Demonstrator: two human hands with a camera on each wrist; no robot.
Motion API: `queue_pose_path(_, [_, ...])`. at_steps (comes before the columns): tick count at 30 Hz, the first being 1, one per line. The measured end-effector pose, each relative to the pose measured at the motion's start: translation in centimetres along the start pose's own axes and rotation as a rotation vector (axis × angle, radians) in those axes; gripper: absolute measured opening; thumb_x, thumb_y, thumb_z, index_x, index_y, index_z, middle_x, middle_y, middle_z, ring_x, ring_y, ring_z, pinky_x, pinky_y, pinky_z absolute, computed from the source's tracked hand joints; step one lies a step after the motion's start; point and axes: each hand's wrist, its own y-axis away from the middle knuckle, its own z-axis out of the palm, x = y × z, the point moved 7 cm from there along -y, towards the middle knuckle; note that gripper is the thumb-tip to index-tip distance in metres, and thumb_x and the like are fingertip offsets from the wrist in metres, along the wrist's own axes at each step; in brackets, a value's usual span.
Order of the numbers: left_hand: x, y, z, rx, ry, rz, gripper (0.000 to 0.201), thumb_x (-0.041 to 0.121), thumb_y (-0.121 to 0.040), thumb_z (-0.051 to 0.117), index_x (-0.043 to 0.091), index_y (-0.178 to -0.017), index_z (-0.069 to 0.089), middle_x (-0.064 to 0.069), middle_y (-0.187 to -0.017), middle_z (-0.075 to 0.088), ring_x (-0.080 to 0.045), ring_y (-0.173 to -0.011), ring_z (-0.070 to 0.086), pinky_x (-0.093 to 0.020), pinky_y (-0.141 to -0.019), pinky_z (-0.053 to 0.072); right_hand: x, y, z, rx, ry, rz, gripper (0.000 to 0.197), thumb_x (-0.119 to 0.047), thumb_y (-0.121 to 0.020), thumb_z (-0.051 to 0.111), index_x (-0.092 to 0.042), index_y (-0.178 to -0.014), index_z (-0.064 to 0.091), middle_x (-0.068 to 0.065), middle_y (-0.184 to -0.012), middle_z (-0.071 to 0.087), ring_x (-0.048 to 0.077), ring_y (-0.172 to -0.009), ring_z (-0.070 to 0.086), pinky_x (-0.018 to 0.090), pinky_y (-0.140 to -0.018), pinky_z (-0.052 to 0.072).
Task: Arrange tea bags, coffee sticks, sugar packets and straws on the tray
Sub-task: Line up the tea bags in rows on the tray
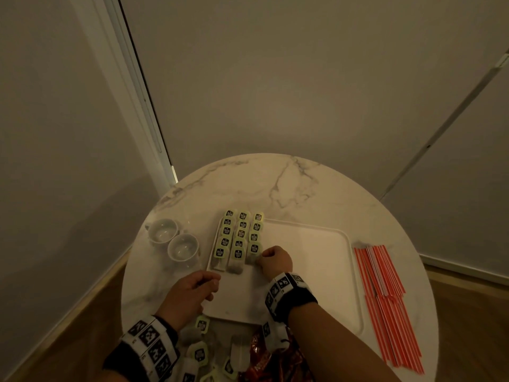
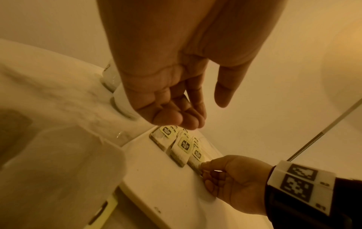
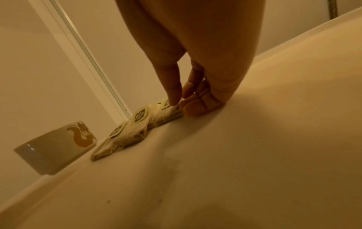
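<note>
A white tray (image 1: 316,271) lies on the round marble table (image 1: 248,183). Three columns of tea bags with green tags (image 1: 239,238) fill the tray's left part. My right hand (image 1: 260,259) pinches the near end of the front tea bag (image 1: 251,258) in the right column; in the left wrist view the right hand (image 2: 203,167) has thumb and finger on that tea bag (image 2: 195,162). The right wrist view shows the right hand (image 3: 182,105) at the bag (image 3: 168,113), knuckles on the tray (image 3: 235,155). My left hand (image 1: 212,285) hovers at the tray's left front edge, fingers loosely curled and holding nothing, as the left wrist view confirms for this left hand (image 2: 203,113).
Red-and-white straws (image 1: 385,299) lie on the table right of the tray. Two white cups (image 1: 183,246) stand left of it. Loose tea bags (image 1: 201,351) and red coffee sticks (image 1: 275,362) lie at the table's near edge under my forearms.
</note>
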Motion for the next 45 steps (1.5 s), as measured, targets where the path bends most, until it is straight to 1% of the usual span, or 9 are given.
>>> queue_pose_path(8, [0.0,0.7,-0.2,0.005,-0.069,0.029,0.012,0.010,-0.091,0.058,0.016,-0.096,0.067,-0.005,-0.084,0.066,-0.016,-0.072,0.057,-0.023,-0.054,0.042,-0.1,-0.2,0.3,-0.059,-0.022,-0.075,0.015,-0.011,-0.084,0.063,-0.016,-0.098,0.069,0.004,-0.099,0.069,0.015,-0.087,0.059,0.026,-0.079,0.048])
queue_pose_path(12, [-0.4,1.3,0.9,-0.042,-0.144,0.036,0.009,0.014,-0.090,0.060,0.019,-0.095,0.067,-0.004,-0.087,0.066,-0.015,-0.073,0.059,-0.020,-0.058,0.044,0.3,0.4,-0.1,-0.069,-0.089,-0.081,0.015,-0.009,-0.085,0.061,-0.021,-0.092,0.065,0.006,-0.097,0.069,0.023,-0.091,0.064,0.038,-0.088,0.055])
queue_pose_path(14, [-0.7,1.7,1.7,-0.078,-0.255,0.041,0.009,0.020,-0.090,0.062,0.021,-0.098,0.066,-0.002,-0.091,0.065,-0.013,-0.077,0.060,-0.020,-0.064,0.047,0.7,0.6,-0.6,-0.060,-0.120,-0.066,0.012,-0.009,-0.085,0.060,-0.018,-0.092,0.064,0.009,-0.095,0.069,0.027,-0.090,0.065,0.043,-0.085,0.056])
queue_pose_path(18, [-1.6,2.4,3.7,-0.171,-0.666,0.064,0.023,0.034,-0.086,0.064,0.026,-0.107,0.060,0.006,-0.096,0.062,-0.008,-0.087,0.058,-0.021,-0.079,0.048,0.8,2.8,-1.7,-0.095,-0.224,-0.076,0.009,-0.007,-0.088,0.059,-0.010,-0.095,0.063,0.007,-0.083,0.064,0.018,-0.067,0.059,0.031,-0.060,0.052])
queue_pose_path(21, [-2.8,2.9,5.3,-0.236,-0.936,0.051,0.034,0.039,-0.085,0.060,0.022,-0.115,0.058,0.002,-0.112,0.063,-0.014,-0.101,0.059,-0.024,-0.085,0.047,0.7,5.6,-2.0,-0.182,-0.279,-0.107,0.008,-0.007,-0.089,0.059,-0.009,-0.095,0.063,0.006,-0.082,0.064,0.018,-0.068,0.059,0.031,-0.060,0.049])
queue_pose_path(23, [-3.3,3.2,6.4,-0.272,-1.070,0.076,0.038,0.037,-0.081,0.062,0.019,-0.114,0.056,-0.001,-0.115,0.059,-0.017,-0.104,0.057,-0.024,-0.078,0.045,0.8,7.6,-2.0,-0.254,-0.260,-0.141,0.009,-0.007,-0.089,0.059,-0.010,-0.096,0.063,0.005,-0.083,0.065,0.017,-0.068,0.059,0.029,-0.060,0.049])
queue_pose_path(29, [-4.7,5.0,10.1,-0.403,-1.364,0.422,0.062,0.040,-0.082,0.060,0.018,-0.134,0.034,-0.006,-0.129,0.037,-0.026,-0.113,0.041,-0.040,-0.093,0.042,1.7,12.2,-2.0,-0.374,-0.072,-0.293,0.011,-0.011,-0.089,0.062,-0.022,-0.089,0.064,-0.004,-0.083,0.063,0.008,-0.065,0.060,0.020,-0.058,0.049])
queue_pose_path(40, [-3.8,4.9,10.9,-0.367,-1.370,0.481,0.048,0.024,-0.089,0.051,0.016,-0.135,0.039,-0.007,-0.128,0.043,-0.025,-0.115,0.043,-0.037,-0.095,0.042,2.5,13.0,-3.6,-0.361,0.047,-0.350,0.015,-0.015,-0.087,0.062,-0.030,-0.087,0.063,-0.003,-0.092,0.065,0.011,-0.074,0.063,0.032,-0.076,0.056])
queue_pose_path(45, [-2.0,3.6,9.0,-0.214,-1.043,0.443,0.022,0.024,-0.093,0.048,0.013,-0.110,0.057,0.003,-0.102,0.053,-0.020,-0.103,0.055,-0.026,-0.085,0.040,2.5,13.1,-3.4,-0.402,0.153,-0.354,0.023,-0.011,-0.084,0.063,-0.030,-0.098,0.063,-0.007,-0.099,0.065,0.011,-0.086,0.062,0.031,-0.083,0.055])
